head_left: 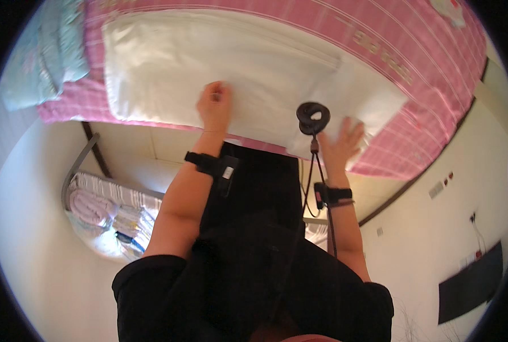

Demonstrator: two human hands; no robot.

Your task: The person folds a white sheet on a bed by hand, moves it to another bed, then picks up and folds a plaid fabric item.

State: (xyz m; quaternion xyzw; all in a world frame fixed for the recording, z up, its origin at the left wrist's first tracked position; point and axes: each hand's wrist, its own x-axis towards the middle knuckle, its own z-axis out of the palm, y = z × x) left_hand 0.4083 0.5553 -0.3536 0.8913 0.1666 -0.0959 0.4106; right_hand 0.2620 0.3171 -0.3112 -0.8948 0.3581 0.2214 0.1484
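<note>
A black short-sleeved shirt [237, 273] is worn by the person, and a coiled black cable [305, 121] is suspended in front of it. A black strap with a small module is fitted at each wrist. The left hand [214, 105] is positioned over the near part of a white folded cloth [225, 62]; its fingers are curled narrow toward the thumb, but whether they are fully closed, or whether fabric is pinched, cannot be told. The right hand [343, 142] is placed at the cloth's near right portion, palm down, with its fingers spread wide. The cloth is laid flat on pink striped bedding [436, 128], by which it is bordered along the far side and at both ends. A light-blue quilt [43, 65] is set at the bedding's left end. Beyond the bed, at lower left, a rolled pinkish blanket [91, 206] and striped fabric [134, 192] are contained within a curved grey frame [74, 165]. At right, a dark rectangular panel [470, 285] is located near a pale wall [402, 228].
</note>
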